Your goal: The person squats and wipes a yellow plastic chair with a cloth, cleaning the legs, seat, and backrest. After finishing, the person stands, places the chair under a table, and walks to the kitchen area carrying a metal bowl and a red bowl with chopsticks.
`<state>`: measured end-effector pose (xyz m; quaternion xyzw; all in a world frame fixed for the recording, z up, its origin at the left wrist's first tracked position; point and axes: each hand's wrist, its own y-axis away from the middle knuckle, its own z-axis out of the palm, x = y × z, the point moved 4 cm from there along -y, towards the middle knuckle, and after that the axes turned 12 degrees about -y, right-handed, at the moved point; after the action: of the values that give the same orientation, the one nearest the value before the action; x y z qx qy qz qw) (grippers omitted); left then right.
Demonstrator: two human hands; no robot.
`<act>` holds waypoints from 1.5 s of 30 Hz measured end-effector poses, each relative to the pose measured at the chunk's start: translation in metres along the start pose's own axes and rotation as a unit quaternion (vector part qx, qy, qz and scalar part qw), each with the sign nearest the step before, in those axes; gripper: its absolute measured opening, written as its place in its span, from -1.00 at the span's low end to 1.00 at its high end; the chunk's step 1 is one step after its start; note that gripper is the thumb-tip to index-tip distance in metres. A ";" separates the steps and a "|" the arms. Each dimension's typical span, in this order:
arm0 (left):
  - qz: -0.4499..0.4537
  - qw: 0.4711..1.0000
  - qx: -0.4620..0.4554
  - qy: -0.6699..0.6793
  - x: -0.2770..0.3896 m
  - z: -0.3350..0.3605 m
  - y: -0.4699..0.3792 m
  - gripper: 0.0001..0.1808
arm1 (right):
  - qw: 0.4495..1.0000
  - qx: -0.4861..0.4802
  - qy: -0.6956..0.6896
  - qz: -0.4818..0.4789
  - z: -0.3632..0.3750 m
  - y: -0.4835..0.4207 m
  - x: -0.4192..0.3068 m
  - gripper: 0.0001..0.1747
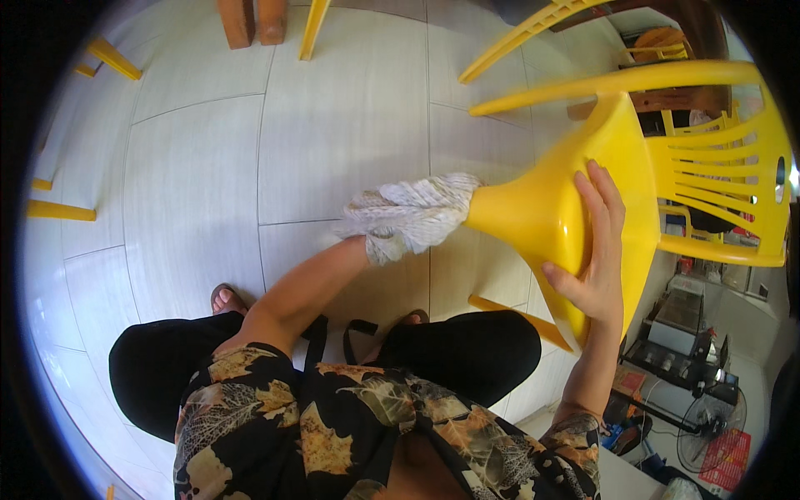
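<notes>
A yellow plastic chair (pixel 631 219) appears sideways at the right, its slatted back towards the rim. My left hand (pixel 381 234) is mostly hidden in a bunched, pale patterned cloth (pixel 415 209), which it holds around the lower part of one chair leg. The wrist and forearm come out below the cloth. Over the corner of the seat lies my right hand (pixel 597 250), thumb spread from the fingers and pressed against the plastic.
Yellow furniture legs (pixel 312 31) and brown wooden legs (pixel 253 22) stand along the top, with more yellow legs (pixel 62 210) at the left. A fan (pixel 712 425), a red basket (pixel 727 459) and a glass-topped case (pixel 678 312) are at lower right. Feet in sandals rest on floor tiles (pixel 344 125).
</notes>
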<state>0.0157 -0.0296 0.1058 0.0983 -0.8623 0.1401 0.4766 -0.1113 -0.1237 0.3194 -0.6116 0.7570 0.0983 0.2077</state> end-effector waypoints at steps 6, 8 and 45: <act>-0.030 0.997 0.057 0.031 -0.001 0.030 -0.010 -0.68 | 1.000 -0.008 -0.003 0.020 0.004 -0.008 -0.017 0.04; -0.048 0.995 0.074 0.054 -0.013 0.036 -0.006 -0.68 | 0.998 -0.012 0.045 0.044 0.007 -0.008 -0.025 0.03; 0.021 0.910 0.282 -0.303 0.024 -0.024 -0.041 -0.82 | 0.707 0.222 -0.661 0.115 0.067 -0.078 0.075 -0.50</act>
<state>0.0343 -0.0606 0.1447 0.2484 -0.8917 0.3510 0.1414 -0.0353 -0.1810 0.2357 -0.2349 0.4902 0.3296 0.7720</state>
